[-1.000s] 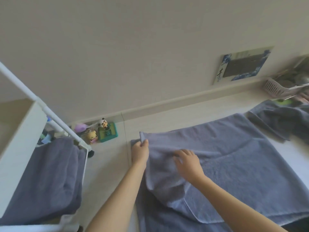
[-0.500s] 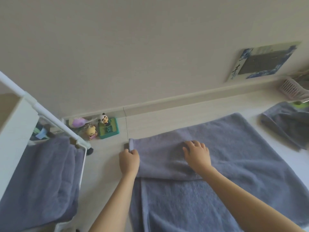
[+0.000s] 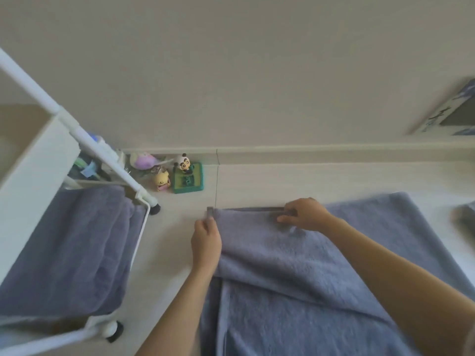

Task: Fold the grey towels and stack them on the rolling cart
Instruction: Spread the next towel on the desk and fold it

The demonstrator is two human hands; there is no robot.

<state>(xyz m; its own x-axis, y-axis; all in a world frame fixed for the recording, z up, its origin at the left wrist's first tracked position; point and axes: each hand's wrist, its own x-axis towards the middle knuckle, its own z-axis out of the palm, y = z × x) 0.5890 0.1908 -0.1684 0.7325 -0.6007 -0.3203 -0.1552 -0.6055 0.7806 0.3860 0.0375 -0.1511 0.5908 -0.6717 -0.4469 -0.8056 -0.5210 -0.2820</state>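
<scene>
Fingers of the left hand [image 3: 205, 240] pinch the near-left corner of the grey towel [image 3: 295, 265], its folded flap lying under both hands on the floor [image 3: 174, 240]. Right of that corner, the right hand [image 3: 305, 214] curls its fingers over the towel's far folded edge. Left of the towel, folded grey towels [image 3: 69, 247] rest on the white rolling cart [image 3: 38, 160].

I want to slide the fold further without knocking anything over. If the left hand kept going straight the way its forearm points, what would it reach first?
The left hand, pinching the towel corner, points toward the wall. Bare floor comes first, then probably the baseboard; the green toy base sits just left of that line.
</scene>
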